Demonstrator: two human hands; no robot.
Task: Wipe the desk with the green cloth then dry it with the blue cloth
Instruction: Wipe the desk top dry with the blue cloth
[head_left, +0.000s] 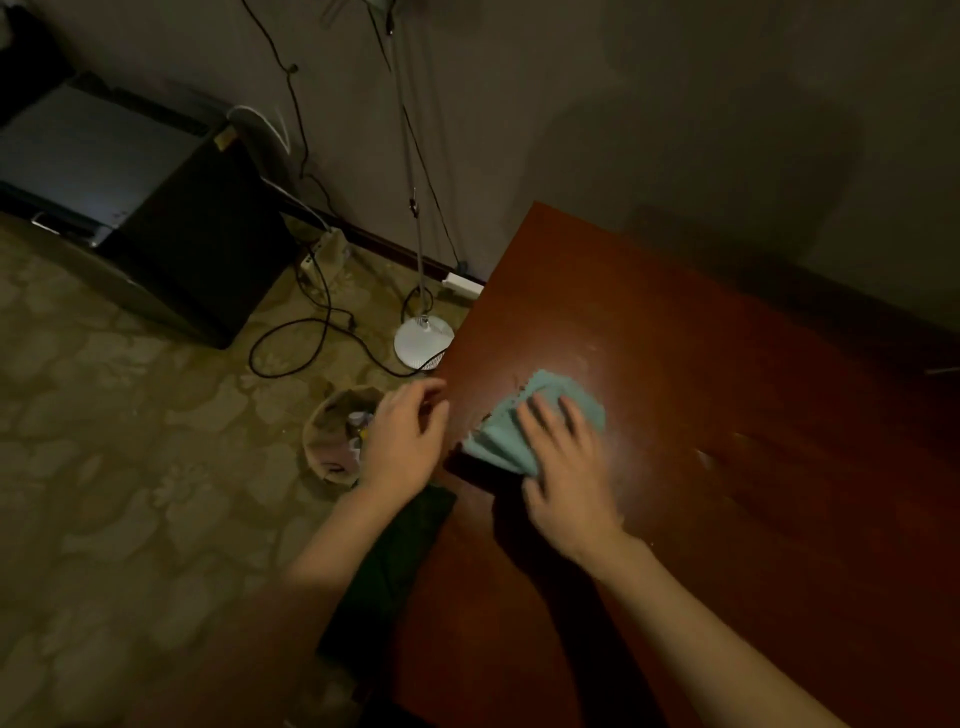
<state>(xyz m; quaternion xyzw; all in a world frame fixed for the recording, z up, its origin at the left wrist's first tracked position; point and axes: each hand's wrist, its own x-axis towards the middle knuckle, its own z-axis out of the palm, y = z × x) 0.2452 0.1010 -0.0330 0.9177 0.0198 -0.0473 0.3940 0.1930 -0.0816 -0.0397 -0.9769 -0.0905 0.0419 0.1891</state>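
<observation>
Right hand (563, 470) presses flat, fingers (545, 415) spread, on the pale teal cloth (540, 415) near the desk (727, 415) edge — keep even pressure, overlapping strokes; left hand (408, 436) hovers loosely curled, holding nothing.

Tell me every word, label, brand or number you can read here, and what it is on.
None can be read.
Yellowish tag on the black cabinet, at its top corner: too small and dim to tell whether it bears text.
Cloth, desk, lamp base: no print visible.
</observation>
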